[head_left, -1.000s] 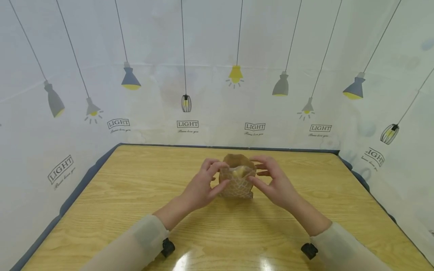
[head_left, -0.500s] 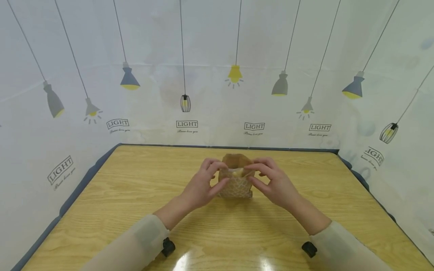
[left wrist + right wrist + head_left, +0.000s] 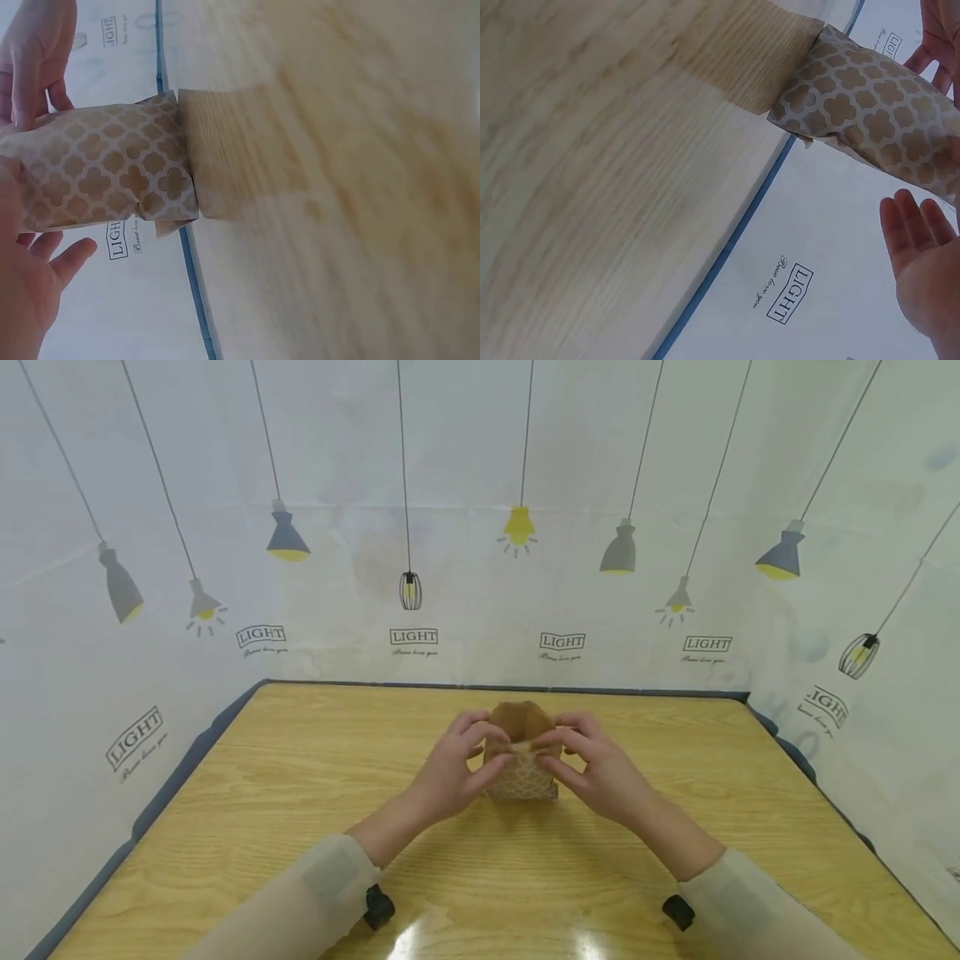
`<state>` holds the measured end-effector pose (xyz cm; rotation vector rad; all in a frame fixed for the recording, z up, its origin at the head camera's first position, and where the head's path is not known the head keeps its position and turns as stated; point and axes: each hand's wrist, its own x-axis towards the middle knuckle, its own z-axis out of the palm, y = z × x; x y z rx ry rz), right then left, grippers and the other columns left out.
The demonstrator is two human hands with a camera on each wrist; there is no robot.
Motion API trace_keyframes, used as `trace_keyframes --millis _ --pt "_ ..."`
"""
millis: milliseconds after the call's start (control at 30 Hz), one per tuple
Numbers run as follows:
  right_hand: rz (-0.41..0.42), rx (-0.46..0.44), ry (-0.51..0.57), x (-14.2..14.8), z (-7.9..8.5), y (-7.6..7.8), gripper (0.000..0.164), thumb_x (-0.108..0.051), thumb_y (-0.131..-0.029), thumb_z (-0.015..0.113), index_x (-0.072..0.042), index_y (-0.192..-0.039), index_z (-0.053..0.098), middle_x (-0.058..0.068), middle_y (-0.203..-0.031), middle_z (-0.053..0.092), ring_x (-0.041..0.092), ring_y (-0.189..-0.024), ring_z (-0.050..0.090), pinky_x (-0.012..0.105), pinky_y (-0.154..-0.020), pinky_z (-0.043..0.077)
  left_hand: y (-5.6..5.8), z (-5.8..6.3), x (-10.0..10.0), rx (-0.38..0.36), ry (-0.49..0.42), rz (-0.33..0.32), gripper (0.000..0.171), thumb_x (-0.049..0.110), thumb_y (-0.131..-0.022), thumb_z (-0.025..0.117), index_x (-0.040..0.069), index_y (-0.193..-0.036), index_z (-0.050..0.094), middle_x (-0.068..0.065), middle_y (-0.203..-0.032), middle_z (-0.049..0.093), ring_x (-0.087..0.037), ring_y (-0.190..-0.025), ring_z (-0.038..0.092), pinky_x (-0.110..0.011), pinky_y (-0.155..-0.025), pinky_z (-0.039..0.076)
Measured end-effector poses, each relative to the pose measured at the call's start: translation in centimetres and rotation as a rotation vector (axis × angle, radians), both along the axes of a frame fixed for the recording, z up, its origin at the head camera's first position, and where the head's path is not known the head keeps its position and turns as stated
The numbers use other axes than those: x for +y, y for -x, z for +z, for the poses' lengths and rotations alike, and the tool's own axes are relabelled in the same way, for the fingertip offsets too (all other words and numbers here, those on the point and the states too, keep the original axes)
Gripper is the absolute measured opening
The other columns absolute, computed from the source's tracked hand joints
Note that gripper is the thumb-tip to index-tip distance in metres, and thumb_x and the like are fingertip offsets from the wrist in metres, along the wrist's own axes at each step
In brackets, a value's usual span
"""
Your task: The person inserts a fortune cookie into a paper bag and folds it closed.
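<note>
A small brown paper bag (image 3: pixel 522 781) with a white lattice print stands upright on the wooden table, its mouth open and its taller back flap (image 3: pixel 521 718) rising behind. My left hand (image 3: pixel 447 772) pinches the left part of the front rim between thumb and index finger. From the other side, my right hand (image 3: pixel 606 768) pinches the same rim, its fingertips close to the left ones. In the left wrist view the bag's patterned front (image 3: pixel 97 169) faces the camera. The right wrist view shows the right hand's other fingers (image 3: pixel 911 221) spread beside the bag. The bag's contents are hidden.
The wooden table (image 3: pixel 300 760) reaches to a dark blue edge strip (image 3: pixel 420 683) at the back. Behind it hangs a pale curtain (image 3: pixel 465 568) printed with lamps. Black wrist devices (image 3: pixel 379 907) sit at both sleeve cuffs.
My right hand has moved inward to the left and taken hold of the bag's front rim. The rim has been drawn lower, and the yellowish thing seen inside earlier is now covered.
</note>
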<state>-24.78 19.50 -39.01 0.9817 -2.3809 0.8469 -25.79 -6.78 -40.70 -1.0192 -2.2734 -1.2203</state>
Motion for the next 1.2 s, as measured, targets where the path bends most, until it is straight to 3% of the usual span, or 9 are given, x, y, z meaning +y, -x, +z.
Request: trace_keyframes --millis 167,333,400,500,633,767,933,1067,1200 --pt "0.002 -0.125 0.105 -0.2 -0.1 -0.1 0.026 -0.008 -0.102 0.078 -0.014 -0.127 0.076 0.01 -0.136 0.063 0.024 -0.117 0.063 0.052 -0.096 0.065 0.1 -0.2 0.3 -0.07 -0.074 0.004 0.012 0.007 -0.103 0.077 0.008 -0.113 0.071 -0.015 -0.138 0.067 -0.033 -0.132 0.067 -0.043 -0.097 0.066" --pt "-0.03 -0.287 0.256 -0.5 -0.2 0.0 0.069 -0.011 -0.102 0.079 -0.008 -0.162 0.045 0.018 -0.149 0.063 0.037 -0.132 0.066 0.057 -0.107 0.06 -0.1 -0.3 0.5 -0.119 -0.153 -0.005 0.01 0.007 -0.102 0.078 0.009 -0.11 0.072 -0.012 -0.127 0.071 -0.031 -0.124 0.072 -0.04 -0.097 0.066" --pt "-0.038 -0.368 0.296 -0.6 -0.1 0.1 0.075 -0.014 -0.103 0.078 -0.008 -0.166 0.038 0.02 -0.151 0.064 0.037 -0.131 0.068 0.054 -0.109 0.06 -0.1 -0.3 0.6 -0.162 -0.19 -0.012 0.014 0.007 -0.102 0.078 0.009 -0.113 0.071 -0.012 -0.125 0.072 -0.032 -0.123 0.074 -0.039 -0.097 0.066" --pt "-0.033 -0.476 0.328 -0.8 0.0 0.3 0.065 -0.019 -0.106 0.075 -0.008 -0.163 0.046 0.019 -0.148 0.066 0.034 -0.124 0.071 0.044 -0.104 0.063 -0.1 -0.3 0.7 -0.24 -0.251 -0.028 0.028 0.005 -0.102 0.077 0.009 -0.128 0.065 -0.013 -0.128 0.07 -0.035 -0.123 0.075 -0.039 -0.098 0.066" --pt "-0.037 -0.578 0.347 -0.9 0.0 0.4 0.05 -0.025 -0.107 0.074 -0.01 -0.153 0.061 0.017 -0.146 0.067 0.024 -0.114 0.072 0.029 -0.093 0.064 0.1 -0.3 0.7 -0.329 -0.326 -0.057 0.061 0.001 -0.102 0.076 0.015 -0.154 0.048 -0.017 -0.129 0.066 -0.036 -0.118 0.076 -0.038 -0.098 0.066" --pt "-0.044 -0.631 0.379 -0.9 -0.1 0.6 0.039 -0.026 -0.107 0.074 -0.01 -0.142 0.069 0.016 -0.138 0.07 0.02 -0.103 0.07 0.027 -0.088 0.062 0.3 -0.2 0.7 -0.388 -0.377 -0.084 0.076 -0.002 -0.101 0.075 0.017 -0.165 0.038 -0.019 -0.123 0.067 -0.025 -0.108 0.075 -0.032 -0.095 0.066" --pt "-0.046 -0.64 0.422 -1.0 -0.3 0.6 0.022 -0.022 -0.107 0.073 -0.013 -0.127 0.075 0.007 -0.126 0.072 0.017 -0.092 0.064 0.028 -0.087 0.06 0.4 0.0 0.6 -0.462 -0.443 -0.09 0.076 -0.003 -0.099 0.076 0.014 -0.163 0.04 -0.015 -0.111 0.068 -0.017 -0.099 0.072 -0.026 -0.087 0.065" --pt "-0.033 -0.643 0.454 -1.1 -0.4 0.6 0.02 -0.019 -0.109 0.071 -0.009 -0.124 0.077 0.002 -0.124 0.073 0.011 -0.094 0.064 0.027 -0.089 0.06 0.4 0.2 0.6 -0.5 -0.465 -0.058 0.065 -0.003 -0.099 0.076 0.014 -0.156 0.05 -0.005 -0.1 0.067 -0.017 -0.096 0.073 -0.025 -0.083 0.062" --pt "-0.02 -0.637 0.476 -1.2 -0.4 0.6 0.02 -0.014 -0.109 0.069 -0.005 -0.124 0.078 0.008 -0.119 0.075 0.011 -0.098 0.067 0.025 -0.088 0.061 0.6 0.2 0.6 -0.559 -0.496 -0.059 0.053 -0.006 -0.098 0.075 0.011 -0.146 0.058 0.002 -0.095 0.063 -0.014 -0.091 0.069 -0.022 -0.081 0.06"
